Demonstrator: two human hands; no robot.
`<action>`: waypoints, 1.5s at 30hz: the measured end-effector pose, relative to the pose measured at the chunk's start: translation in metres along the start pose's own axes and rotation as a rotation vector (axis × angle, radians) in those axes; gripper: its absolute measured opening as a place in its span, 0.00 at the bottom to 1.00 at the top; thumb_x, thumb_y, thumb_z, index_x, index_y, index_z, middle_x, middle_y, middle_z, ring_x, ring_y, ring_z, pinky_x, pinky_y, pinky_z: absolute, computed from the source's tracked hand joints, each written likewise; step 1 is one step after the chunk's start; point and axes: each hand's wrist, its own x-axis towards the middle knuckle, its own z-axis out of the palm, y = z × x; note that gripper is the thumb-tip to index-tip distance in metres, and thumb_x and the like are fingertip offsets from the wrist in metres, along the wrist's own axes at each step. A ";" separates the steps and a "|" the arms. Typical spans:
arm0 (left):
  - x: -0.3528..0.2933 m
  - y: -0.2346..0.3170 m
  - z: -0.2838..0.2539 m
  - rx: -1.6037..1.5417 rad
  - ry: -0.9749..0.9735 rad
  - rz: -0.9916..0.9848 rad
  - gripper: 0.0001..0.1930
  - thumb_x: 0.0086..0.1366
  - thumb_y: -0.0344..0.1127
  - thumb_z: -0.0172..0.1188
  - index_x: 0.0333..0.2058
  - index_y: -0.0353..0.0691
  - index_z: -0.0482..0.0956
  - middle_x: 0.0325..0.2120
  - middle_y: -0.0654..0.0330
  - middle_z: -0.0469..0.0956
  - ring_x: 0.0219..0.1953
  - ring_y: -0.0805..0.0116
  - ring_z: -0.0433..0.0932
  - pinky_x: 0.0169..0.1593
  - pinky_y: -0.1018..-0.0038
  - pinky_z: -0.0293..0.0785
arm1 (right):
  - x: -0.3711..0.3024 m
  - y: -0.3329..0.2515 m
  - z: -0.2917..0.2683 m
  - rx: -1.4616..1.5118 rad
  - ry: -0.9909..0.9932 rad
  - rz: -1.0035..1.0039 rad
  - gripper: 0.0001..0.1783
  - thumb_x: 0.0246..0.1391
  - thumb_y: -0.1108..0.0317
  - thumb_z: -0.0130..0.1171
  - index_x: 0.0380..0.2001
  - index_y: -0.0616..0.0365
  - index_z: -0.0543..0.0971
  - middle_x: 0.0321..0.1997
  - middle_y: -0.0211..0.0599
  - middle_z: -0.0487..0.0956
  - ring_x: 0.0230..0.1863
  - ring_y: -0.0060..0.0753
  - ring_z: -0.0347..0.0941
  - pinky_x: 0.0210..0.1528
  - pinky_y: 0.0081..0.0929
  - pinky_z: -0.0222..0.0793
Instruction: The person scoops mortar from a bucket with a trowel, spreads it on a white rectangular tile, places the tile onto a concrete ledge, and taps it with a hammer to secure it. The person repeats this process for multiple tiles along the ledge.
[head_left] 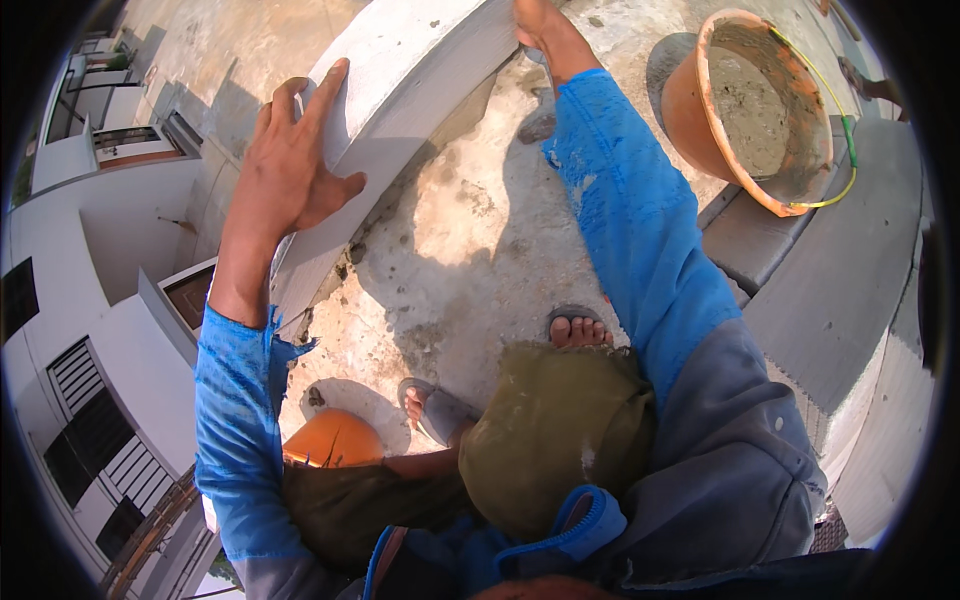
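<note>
A long, low wall of pale grey-white blocks point(400, 160) runs from the lower left to the top of the picture, its upper face bright in the sun. My left hand point(290, 165) lies against its left end, fingers stretched and spread, thumb held apart. At the other end of the pale block, my right hand point(545, 28) touches the corner near the picture's upper edge. Its fingers are mostly hidden or cut off there. Both arms reach forward in torn blue sleeves.
A round orange tub point(690, 110) of wet grey mortar stands at the right, its yellow-green cord handle hanging over the rim. Large grey blocks point(830, 290) are stacked beside it. Near my sandalled feet sits an orange bowl-like object point(335, 440). White buildings point(130, 260) rise at the left.
</note>
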 end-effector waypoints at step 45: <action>-0.026 -0.125 0.018 -0.260 -0.083 -0.097 0.43 0.59 0.58 0.77 0.65 0.33 0.79 0.59 0.39 0.83 0.59 0.42 0.84 0.65 0.59 0.80 | -0.299 -0.045 -0.023 -0.981 -0.468 0.288 0.19 0.72 0.52 0.60 0.53 0.56 0.77 0.35 0.56 0.85 0.41 0.65 0.83 0.41 0.51 0.76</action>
